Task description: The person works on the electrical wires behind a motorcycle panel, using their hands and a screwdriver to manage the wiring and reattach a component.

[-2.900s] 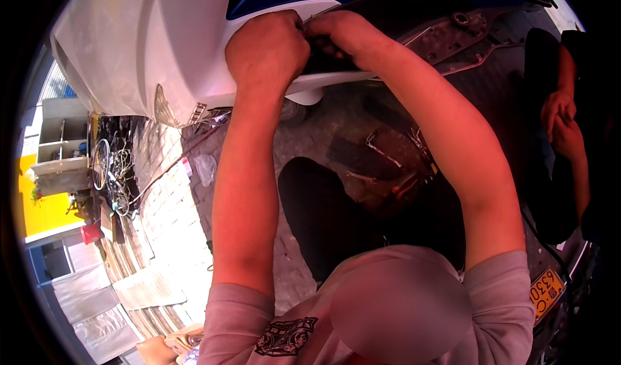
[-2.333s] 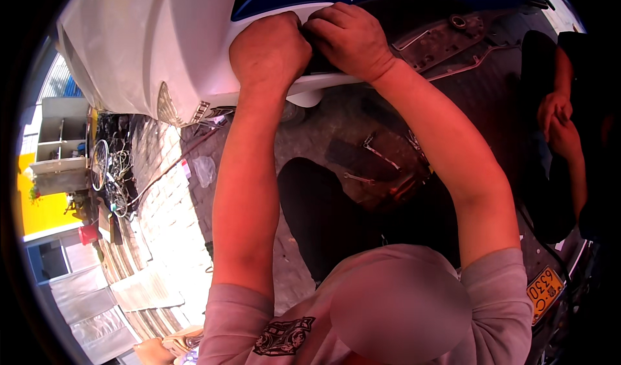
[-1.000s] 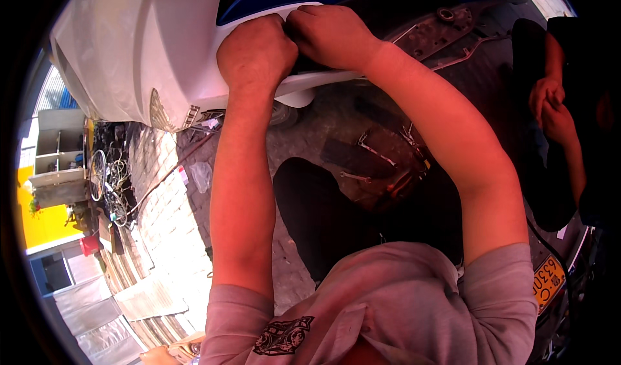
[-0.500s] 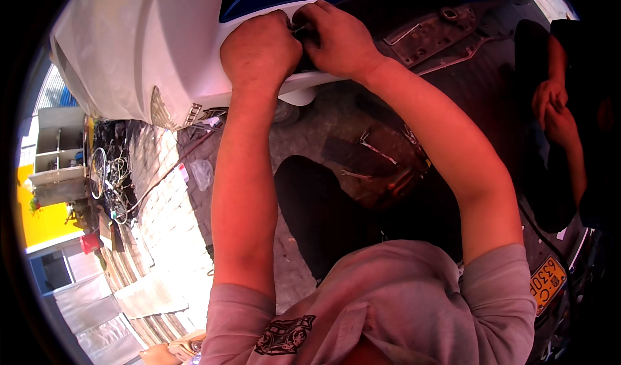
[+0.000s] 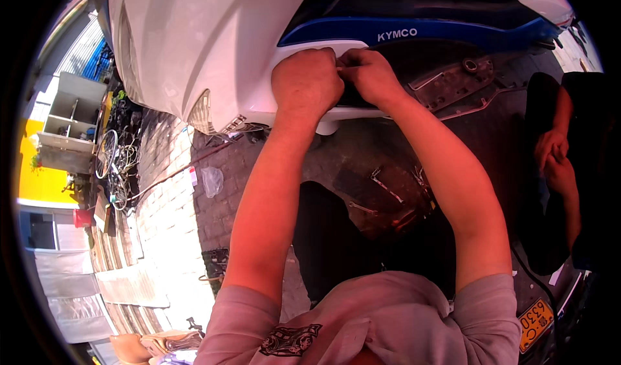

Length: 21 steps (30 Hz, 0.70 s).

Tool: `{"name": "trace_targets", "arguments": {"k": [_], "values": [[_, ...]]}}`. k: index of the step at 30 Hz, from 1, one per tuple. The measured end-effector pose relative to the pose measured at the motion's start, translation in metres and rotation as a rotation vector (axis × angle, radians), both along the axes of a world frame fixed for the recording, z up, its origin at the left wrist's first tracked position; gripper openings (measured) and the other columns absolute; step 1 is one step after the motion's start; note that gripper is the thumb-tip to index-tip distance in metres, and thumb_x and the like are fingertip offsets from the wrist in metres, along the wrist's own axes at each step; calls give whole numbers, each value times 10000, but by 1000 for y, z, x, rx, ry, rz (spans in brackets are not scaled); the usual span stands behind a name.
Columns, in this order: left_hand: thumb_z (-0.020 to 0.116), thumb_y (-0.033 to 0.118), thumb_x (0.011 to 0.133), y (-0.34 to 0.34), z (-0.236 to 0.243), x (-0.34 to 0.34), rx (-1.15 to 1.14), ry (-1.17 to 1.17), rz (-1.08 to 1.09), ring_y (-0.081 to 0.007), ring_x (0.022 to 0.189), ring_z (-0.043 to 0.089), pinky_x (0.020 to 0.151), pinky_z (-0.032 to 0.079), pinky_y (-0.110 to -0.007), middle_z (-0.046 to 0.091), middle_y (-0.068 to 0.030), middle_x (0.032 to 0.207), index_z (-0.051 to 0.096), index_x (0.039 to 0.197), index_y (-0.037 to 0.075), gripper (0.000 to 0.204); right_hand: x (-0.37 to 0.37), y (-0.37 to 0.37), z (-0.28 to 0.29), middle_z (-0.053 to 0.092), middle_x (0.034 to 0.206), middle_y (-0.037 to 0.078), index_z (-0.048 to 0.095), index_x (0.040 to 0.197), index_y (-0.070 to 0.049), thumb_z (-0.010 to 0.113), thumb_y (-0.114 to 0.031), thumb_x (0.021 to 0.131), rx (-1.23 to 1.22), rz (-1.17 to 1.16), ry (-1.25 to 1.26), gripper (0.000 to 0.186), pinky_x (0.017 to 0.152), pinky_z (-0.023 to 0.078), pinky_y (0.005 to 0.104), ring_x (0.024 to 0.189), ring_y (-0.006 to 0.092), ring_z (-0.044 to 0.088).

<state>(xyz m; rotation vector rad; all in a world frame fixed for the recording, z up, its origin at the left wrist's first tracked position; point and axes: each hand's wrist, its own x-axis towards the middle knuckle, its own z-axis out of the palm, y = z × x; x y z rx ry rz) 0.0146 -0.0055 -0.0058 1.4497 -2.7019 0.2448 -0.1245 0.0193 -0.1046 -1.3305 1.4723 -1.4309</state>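
Note:
Both hands work close together at the lower side of a white and blue scooter (image 5: 252,61). My left hand (image 5: 306,84) is closed in a fist against the white panel edge, its back toward me. Just to the right, my right hand (image 5: 370,77) has its thumb and fingers bent together, almost touching the left one. Something small seems to be between the two hands, but the fingers cover it. Below the blue strip (image 5: 446,32), a dark gap opens beside my right hand.
A dark metal bracket (image 5: 453,84) lies right of my hands. Below are wrenches (image 5: 386,185) on the ground. At the right a person sits with clasped hands (image 5: 553,155), near a yellow plate (image 5: 535,326). A clear plastic bag (image 5: 211,181) lies on the paving.
The whole view has shifted, so the scooter and my hands appear lower and farther right. Both hands stay at the same panel edge, still closed and close together.

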Motion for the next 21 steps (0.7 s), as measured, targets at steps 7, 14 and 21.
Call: {"name": "trace_targets", "arguments": {"k": [7,14,21], "values": [[729,210,844,3,8,-8,64,105,-79,-292,912,796,778,631,-436,810,-127,966,815,973,106,187,4,12,16,660,866,45,675,1051,-52,714,-67,890,-123,-166,-27,166,740,518,351,758,213,635],[756,238,818,21,3,4,108,189,-53,-270,896,800,754,632,-419,815,-94,941,816,957,115,195,-1,33,-5,627,914,140,661,987,-92,745,-142,836,-593,-265,948,179,659,547,479,810,392,679],[708,240,815,14,-1,-3,72,215,-100,-294,867,801,761,633,-426,811,-126,915,821,898,107,193,-11,28,-6,673,950,110,693,1048,-75,734,-121,807,-693,-329,1043,248,680,553,450,800,343,689]]}}
